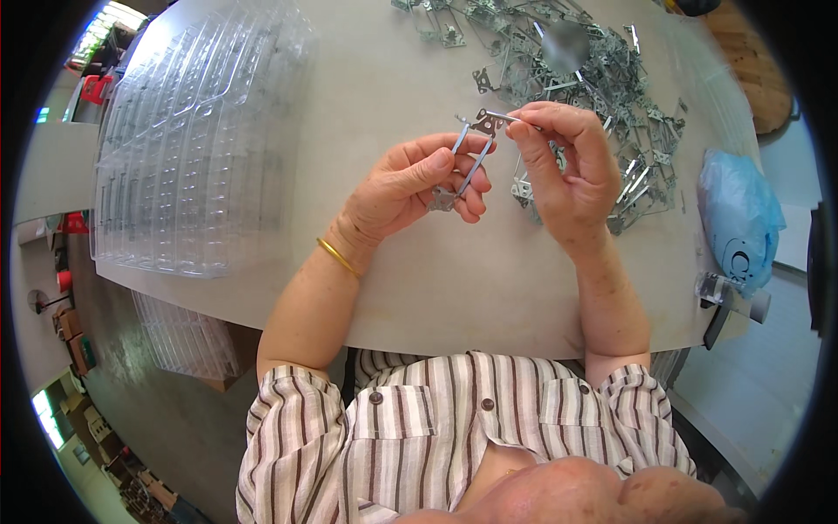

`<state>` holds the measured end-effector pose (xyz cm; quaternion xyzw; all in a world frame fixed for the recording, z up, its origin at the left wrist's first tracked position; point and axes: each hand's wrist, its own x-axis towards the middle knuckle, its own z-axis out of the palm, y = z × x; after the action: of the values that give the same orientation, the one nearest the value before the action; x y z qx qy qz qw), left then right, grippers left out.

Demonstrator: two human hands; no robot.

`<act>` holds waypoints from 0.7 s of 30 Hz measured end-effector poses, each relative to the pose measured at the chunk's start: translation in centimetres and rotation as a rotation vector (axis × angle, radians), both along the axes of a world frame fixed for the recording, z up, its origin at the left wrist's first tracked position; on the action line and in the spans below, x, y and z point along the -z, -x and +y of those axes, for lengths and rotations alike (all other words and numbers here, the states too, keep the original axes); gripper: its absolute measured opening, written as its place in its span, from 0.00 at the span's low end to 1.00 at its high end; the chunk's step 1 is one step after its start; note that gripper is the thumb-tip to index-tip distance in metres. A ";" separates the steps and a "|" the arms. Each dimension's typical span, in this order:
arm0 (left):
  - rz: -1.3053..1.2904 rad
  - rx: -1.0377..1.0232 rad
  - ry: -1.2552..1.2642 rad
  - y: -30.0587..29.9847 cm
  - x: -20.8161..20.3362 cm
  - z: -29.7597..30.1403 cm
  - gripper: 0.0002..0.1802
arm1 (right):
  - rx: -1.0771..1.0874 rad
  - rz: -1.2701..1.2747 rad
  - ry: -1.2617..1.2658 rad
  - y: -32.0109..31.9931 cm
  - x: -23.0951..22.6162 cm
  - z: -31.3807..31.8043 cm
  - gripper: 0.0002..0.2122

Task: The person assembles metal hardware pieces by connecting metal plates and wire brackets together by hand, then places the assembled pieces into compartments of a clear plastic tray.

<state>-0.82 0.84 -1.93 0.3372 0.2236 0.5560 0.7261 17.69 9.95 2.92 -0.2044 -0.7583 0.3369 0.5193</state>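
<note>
Above the table, my left hand [410, 179] is closed on a small metal linkage [474, 166]. It has two long thin bars joined by flat plates with holes at both ends. My right hand [572, 162] pinches a slim metal rod [499, 116] between thumb and forefinger. The rod's far end meets the upper plate of the linkage; whether it sits in a hole I cannot tell. Just beyond and beside my right hand lies a large heap of similar metal linkages [602, 79].
At the left stands a stack of clear plastic trays [196, 157]; another clear tray stack [188, 332] is below the table's edge. A light blue plastic bag [738, 218] lies at the right edge, near a clear bottle [733, 295]. A wooden round stool [751, 70] stands beyond.
</note>
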 end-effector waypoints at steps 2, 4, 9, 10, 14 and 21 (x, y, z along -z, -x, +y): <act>0.004 0.000 0.004 0.0 -0.1 0.0 0.32 | -0.009 0.005 -0.013 -0.1 0.0 -0.1 0.06; 0.003 0.004 0.007 -0.1 -0.1 0.0 0.32 | -0.018 0.007 -0.025 -0.1 -0.1 -0.3 0.06; -0.014 0.020 0.019 0.0 -0.3 0.0 0.31 | -0.032 0.016 -0.037 0.2 -0.3 -0.6 0.06; -0.008 0.015 0.025 0.0 -0.3 0.0 0.31 | -0.031 0.016 -0.039 0.1 -0.3 -0.7 0.06; 0.008 0.022 0.022 -0.1 -0.1 0.0 0.30 | -0.002 0.007 -0.034 -0.4 -0.1 -0.9 0.05; -0.035 0.060 0.005 -0.3 -0.1 0.3 0.25 | 0.046 0.003 -0.041 -1.0 0.0 -1.2 0.06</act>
<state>-0.55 1.12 -1.85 0.3321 0.2020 0.5394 0.7470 18.70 8.71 2.91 -0.2105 -0.7593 0.3098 0.5321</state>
